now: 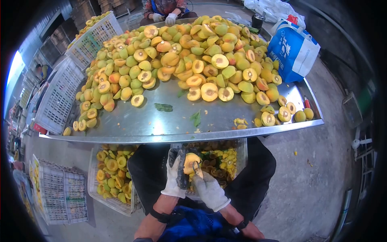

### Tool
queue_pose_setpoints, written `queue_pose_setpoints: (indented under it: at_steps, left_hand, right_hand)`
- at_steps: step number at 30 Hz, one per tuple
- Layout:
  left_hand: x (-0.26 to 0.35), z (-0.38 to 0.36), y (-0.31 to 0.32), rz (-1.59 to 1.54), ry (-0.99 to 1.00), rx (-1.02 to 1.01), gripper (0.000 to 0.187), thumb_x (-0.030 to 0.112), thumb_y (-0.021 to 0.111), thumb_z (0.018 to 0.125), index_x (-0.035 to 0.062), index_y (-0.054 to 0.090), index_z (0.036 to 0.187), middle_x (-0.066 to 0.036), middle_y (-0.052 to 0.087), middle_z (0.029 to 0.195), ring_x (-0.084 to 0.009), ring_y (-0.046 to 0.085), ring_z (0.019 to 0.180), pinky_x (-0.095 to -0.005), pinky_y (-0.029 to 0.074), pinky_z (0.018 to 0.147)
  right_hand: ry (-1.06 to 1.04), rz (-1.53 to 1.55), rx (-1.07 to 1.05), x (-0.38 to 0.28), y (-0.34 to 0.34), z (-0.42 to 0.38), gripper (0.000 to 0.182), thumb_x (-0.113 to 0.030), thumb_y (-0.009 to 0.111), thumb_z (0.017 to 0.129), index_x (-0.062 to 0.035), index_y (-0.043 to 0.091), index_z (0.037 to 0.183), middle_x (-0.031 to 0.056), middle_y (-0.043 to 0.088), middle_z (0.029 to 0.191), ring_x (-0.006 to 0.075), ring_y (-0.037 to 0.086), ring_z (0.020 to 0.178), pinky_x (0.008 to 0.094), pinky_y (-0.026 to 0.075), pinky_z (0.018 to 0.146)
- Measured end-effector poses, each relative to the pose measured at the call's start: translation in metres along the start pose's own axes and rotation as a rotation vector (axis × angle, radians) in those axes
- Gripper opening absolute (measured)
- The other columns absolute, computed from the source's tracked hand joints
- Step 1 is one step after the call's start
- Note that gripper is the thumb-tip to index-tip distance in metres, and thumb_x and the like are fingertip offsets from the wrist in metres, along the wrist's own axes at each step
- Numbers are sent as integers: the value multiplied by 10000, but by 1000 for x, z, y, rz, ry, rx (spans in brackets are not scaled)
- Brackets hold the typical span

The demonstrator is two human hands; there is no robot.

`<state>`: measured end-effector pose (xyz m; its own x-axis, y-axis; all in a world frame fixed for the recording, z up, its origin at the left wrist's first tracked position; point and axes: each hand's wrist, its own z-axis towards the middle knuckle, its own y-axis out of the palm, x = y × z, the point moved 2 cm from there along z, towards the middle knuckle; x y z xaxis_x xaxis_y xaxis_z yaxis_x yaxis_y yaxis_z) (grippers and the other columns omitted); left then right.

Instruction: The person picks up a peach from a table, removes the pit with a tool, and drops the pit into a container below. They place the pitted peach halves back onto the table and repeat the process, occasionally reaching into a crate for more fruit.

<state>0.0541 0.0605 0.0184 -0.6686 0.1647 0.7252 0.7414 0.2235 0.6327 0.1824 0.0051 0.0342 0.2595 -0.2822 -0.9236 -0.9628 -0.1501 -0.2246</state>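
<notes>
In my gloved left hand (174,173), closed around it, is a peach half (190,163) with orange-yellow flesh. The palm and fingers of that glove look dark and stained. My right hand (210,191), in a white glove, grips a small pitting knife with a curved metal loop (196,165), which lies against the flesh. Its handle is hidden in my fingers. Both hands are over my lap, below the near edge of the metal table (153,133). Under them, a crate (243,155) holds brown pits and yellow scraps.
A large heap of halved peaches (173,60) covers much of the table. A blue bag (288,52) stands at its right corner. Left of my legs is a crate of peach halves (115,173); more white crates (60,97) stand farther left. Across the table sits a gloved person (171,18).
</notes>
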Motion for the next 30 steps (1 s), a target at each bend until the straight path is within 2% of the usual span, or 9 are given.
queue_pose_setpoints:
  at_steps: [3, 6, 9, 13, 16, 19, 20, 24, 30]
  left_hand:
    - [0, -2, 2, 111, 74, -29, 251, 199, 504, 1014, 30, 564, 1189, -110, 658, 1035, -198, 667, 923, -344, 567, 819]
    - [-10, 3, -14, -69, -109, -118, 303, 224, 529, 1002, 8, 562, 1211, -110, 660, 1044, -195, 665, 937, -338, 565, 826]
    - [-14, 1, -13, 146, -30, -119, 334, 268, 559, 988, -3, 571, 1183, -108, 662, 1044, -183, 662, 936, -316, 557, 840]
    - [-3, -3, 3, 379, 158, -164, 336, 243, 596, 964, -18, 572, 1173, -106, 655, 1046, -162, 643, 951, -295, 530, 847]
    - [-3, -3, 6, 223, 155, -202, 349, 215, 609, 950, -20, 562, 1203, -101, 645, 1075, -153, 627, 981, -294, 514, 870]
    - [8, 5, 5, 460, 134, -288, 392, 245, 594, 964, -19, 543, 1249, -109, 638, 1116, -166, 626, 1016, -309, 513, 899]
    - [-10, 15, -23, 170, -99, -247, 411, 265, 562, 986, -18, 527, 1282, -110, 644, 1121, -175, 635, 1018, -316, 522, 907]
    - [-8, 12, -29, 259, -113, -253, 384, 235, 561, 990, -12, 521, 1281, -126, 640, 1148, -180, 643, 1019, -306, 537, 891]
    - [-8, 4, -26, 86, -89, -97, 296, 206, 547, 986, 4, 560, 1201, -105, 650, 1094, -185, 656, 979, -306, 545, 878]
  right_hand:
    - [-34, -48, 24, 5, 3, 1, 328, -313, 510, 978, -22, 614, 1089, 259, 646, 890, 463, 622, 860, 478, 489, 731]
    - [-20, -84, -48, -2, 1, 3, 328, -281, 490, 980, -4, 626, 1093, 220, 660, 908, 379, 639, 872, 423, 488, 777]
    - [-27, -71, 25, 13, 11, 5, 320, -266, 477, 984, 5, 624, 1072, 213, 651, 879, 375, 630, 842, 423, 485, 764]
    - [-38, -10, -41, 16, 10, 10, 300, -243, 471, 989, 4, 625, 1064, 197, 647, 852, 359, 617, 795, 419, 480, 732]
    - [-44, 40, -2, 19, 12, 7, 290, -234, 473, 990, 3, 624, 1059, 184, 651, 838, 345, 616, 766, 416, 481, 713]
    - [-56, 11, 44, 29, 16, 10, 286, -235, 482, 987, 1, 624, 1063, 177, 659, 843, 341, 627, 768, 413, 488, 722]
    - [-20, 14, 12, 29, 13, 11, 289, -240, 485, 986, 0, 624, 1068, 177, 663, 849, 344, 631, 775, 411, 491, 730]
    - [42, -97, -31, 25, 10, 14, 313, -263, 493, 982, -3, 624, 1096, 172, 674, 875, 337, 646, 807, 393, 499, 755]
    - [-113, 9, 15, 28, 14, 14, 321, -284, 495, 978, -16, 625, 1098, 155, 676, 870, 303, 648, 796, 380, 501, 738]
